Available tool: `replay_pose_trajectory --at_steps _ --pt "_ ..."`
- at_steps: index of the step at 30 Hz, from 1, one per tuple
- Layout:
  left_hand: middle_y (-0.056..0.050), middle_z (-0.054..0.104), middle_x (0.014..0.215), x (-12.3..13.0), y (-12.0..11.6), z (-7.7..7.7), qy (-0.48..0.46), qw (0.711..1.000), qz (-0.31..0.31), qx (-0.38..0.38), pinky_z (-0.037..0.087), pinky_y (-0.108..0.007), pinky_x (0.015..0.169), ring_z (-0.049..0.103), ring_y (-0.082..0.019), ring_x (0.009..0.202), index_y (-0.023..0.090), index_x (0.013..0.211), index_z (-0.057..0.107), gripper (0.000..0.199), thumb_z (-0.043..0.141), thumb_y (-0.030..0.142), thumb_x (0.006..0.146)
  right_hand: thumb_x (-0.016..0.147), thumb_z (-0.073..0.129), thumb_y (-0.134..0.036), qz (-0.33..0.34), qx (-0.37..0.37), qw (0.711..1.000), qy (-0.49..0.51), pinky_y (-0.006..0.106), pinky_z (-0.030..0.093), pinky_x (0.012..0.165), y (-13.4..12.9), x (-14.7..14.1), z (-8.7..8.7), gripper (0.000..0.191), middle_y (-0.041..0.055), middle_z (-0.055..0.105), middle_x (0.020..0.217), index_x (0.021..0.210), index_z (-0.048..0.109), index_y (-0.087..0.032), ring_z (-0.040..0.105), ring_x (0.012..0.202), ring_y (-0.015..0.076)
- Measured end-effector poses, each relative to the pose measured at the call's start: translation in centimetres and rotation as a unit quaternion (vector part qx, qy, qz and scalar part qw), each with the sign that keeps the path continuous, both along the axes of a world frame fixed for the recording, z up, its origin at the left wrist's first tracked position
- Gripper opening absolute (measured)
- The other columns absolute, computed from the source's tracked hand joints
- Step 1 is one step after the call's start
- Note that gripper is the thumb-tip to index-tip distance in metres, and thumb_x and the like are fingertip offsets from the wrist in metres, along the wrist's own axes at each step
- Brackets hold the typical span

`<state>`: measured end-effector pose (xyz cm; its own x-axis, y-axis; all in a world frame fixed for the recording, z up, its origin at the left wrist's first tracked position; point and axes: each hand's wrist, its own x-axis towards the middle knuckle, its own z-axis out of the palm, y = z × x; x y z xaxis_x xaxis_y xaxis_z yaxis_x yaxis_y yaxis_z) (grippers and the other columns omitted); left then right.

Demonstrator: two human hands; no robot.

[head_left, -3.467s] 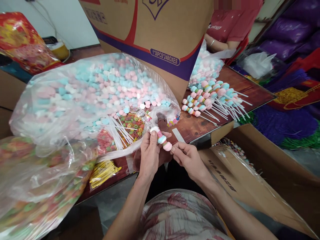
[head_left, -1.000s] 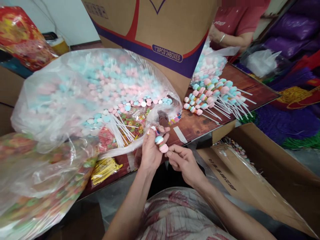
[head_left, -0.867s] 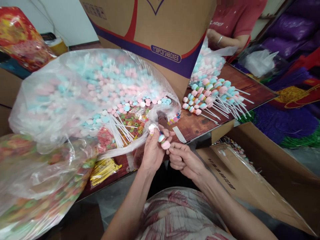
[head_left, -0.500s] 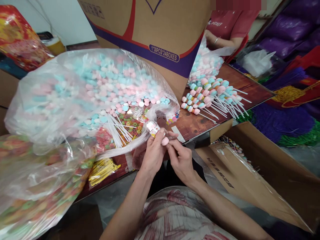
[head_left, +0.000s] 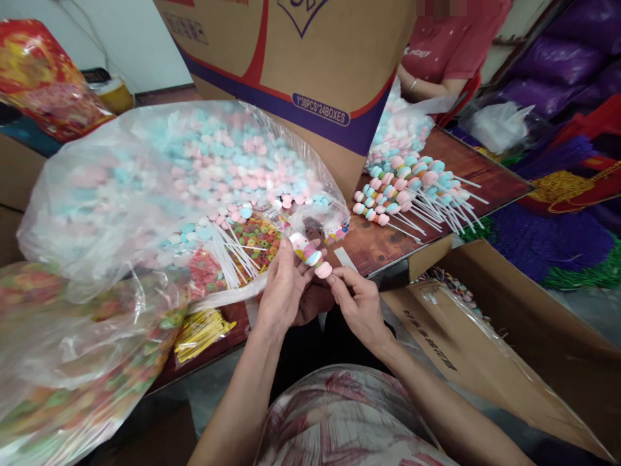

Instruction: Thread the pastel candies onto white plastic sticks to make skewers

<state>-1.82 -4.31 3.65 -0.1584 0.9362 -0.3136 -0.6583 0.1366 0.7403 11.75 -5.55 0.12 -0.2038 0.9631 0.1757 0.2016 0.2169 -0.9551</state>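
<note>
My left hand (head_left: 284,285) is closed around a candy skewer (head_left: 313,255) in a printed clear wrapper, over the table's front edge. Pink, white and blue candies show on it. My right hand (head_left: 356,298) pinches at the skewer's lower end, beside the pink candy; the stick there is too small to make out. Just left of my hands, white sticks (head_left: 233,259) lie on ring candies (head_left: 257,241) at the mouth of a large clear bag of pastel candies (head_left: 208,155). Finished-looking skewers (head_left: 398,188) are piled to the right.
A big carton (head_left: 291,71) stands at the back. Yellow ties (head_left: 202,333) lie at the table's front edge, beside a bag of ring candies (head_left: 72,362). An open cardboard box (head_left: 466,349) is at lower right. Across the table sits a person in a red shirt (head_left: 439,55).
My left hand has shifted slightly left and its fingers have opened out somewhat, showing more of the wrapped skewer. My right hand has moved slightly right. The view has shifted a little.
</note>
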Motion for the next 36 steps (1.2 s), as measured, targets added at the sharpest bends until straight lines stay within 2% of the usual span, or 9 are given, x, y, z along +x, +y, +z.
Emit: replay_pose_trajectory --at_steps 5,9,13,15,18,23,27,32,36 --pt "-0.007 0.074 0.088 -0.3 1.3 -0.3 -0.007 0.997 0.074 0.015 0.056 -0.029 0.075 0.074 -0.023 0.088 0.017 0.089 0.062 0.040 0.068 0.056 0.081 0.095 0.054 -0.032 0.033 -0.024 0.999 -0.012 0.024 0.032 0.053 -0.3 -0.2 0.5 0.021 -0.0034 0.046 0.063 0.082 0.063 -0.018 0.039 0.058 0.0104" --pt "-0.001 0.069 0.070 0.6 1.1 -1.1 -0.007 0.999 0.049 0.016 0.056 -0.026 0.073 0.074 -0.020 0.079 0.016 0.083 0.062 0.037 0.074 0.051 0.077 0.092 0.056 -0.037 0.080 -0.136 0.985 0.070 0.023 0.026 0.049 0.2 -0.6 1.2 0.024 -0.0054 0.039 0.059 0.076 0.058 -0.019 0.032 0.052 0.0091" --pt "-0.002 0.069 0.069 1.0 0.6 -1.4 -0.029 0.999 0.029 0.006 0.056 -0.026 0.073 0.074 -0.019 0.079 0.016 0.083 0.062 0.034 0.073 0.048 0.079 0.088 0.059 -0.040 0.089 -0.214 0.963 0.138 0.023 0.020 0.046 0.7 -0.9 1.7 0.027 -0.0074 0.033 0.055 0.073 0.053 -0.020 0.025 0.048 0.0081" --pt "-0.002 0.071 0.072 0.7 0.5 -1.3 -0.041 0.999 0.022 -0.003 0.057 -0.026 0.070 0.073 -0.019 0.078 0.016 0.085 0.062 0.034 0.072 0.048 0.080 0.091 0.056 -0.039 0.086 -0.177 0.975 0.105 0.023 0.022 0.046 0.6 -0.8 1.6 0.027 -0.0066 0.034 0.056 0.073 0.053 -0.020 0.028 0.050 0.0087" --pt "-0.003 0.070 0.073 0.5 0.5 -1.0 -0.052 0.998 0.012 -0.017 0.056 -0.025 0.066 0.073 -0.020 0.076 0.016 0.084 0.062 0.034 0.075 0.046 0.077 0.095 0.050 -0.032 0.061 -0.031 0.997 -0.024 0.024 0.032 0.054 0.0 -0.6 0.9 0.022 -0.0031 0.046 0.062 0.077 0.057 -0.019 0.039 0.055 0.0106" --pt "0.001 0.066 0.066 1.4 0.4 -1.3 -0.039 0.999 0.005 -0.016 0.056 -0.026 0.074 0.073 -0.019 0.079 0.016 0.077 0.061 0.030 0.078 0.040 0.075 0.097 0.038 -0.020 0.015 0.154 0.966 -0.205 0.026 0.040 0.064 -0.8 -1.3 -0.4 0.027 0.0062 0.063 0.073 0.085 0.062 -0.018 0.057 0.065 0.0154" --pt "-0.001 0.069 0.072 1.9 -0.1 -1.8 -0.048 0.999 -0.021 0.014 0.056 -0.029 0.084 0.072 -0.019 0.083 0.015 0.076 0.063 0.026 0.076 0.038 0.077 0.098 0.039 -0.021 0.004 0.133 0.977 -0.168 0.024 0.042 0.063 -0.5 -1.7 0.0 0.024 0.0039 0.064 0.075 0.088 0.062 -0.020 0.057 0.063 0.0140" --pt "-0.011 0.074 0.097 0.4 -0.5 -1.0 -0.069 0.994 -0.081 -0.006 0.056 -0.036 0.088 0.071 -0.024 0.095 0.014 0.096 0.067 0.036 0.075 0.045 0.079 0.096 0.048 -0.026 0.023 0.065 0.994 -0.079 0.024 0.041 0.063 0.2 -0.6 0.8 0.019 -0.0009 0.058 0.071 0.086 0.062 -0.020 0.050 0.060 0.0115" --pt "-0.013 0.073 0.106 -0.8 -0.3 -0.3 -0.032 0.999 0.017 -0.002 0.056 -0.041 0.089 0.070 -0.027 0.102 0.016 0.099 0.064 0.039 0.070 0.050 0.082 0.096 0.050 -0.028 0.015 0.050 0.995 -0.083 0.024 0.040 0.059 0.3 0.0 0.8 0.019 -0.0022 0.055 0.067 0.086 0.063 -0.020 0.047 0.058 0.0113"
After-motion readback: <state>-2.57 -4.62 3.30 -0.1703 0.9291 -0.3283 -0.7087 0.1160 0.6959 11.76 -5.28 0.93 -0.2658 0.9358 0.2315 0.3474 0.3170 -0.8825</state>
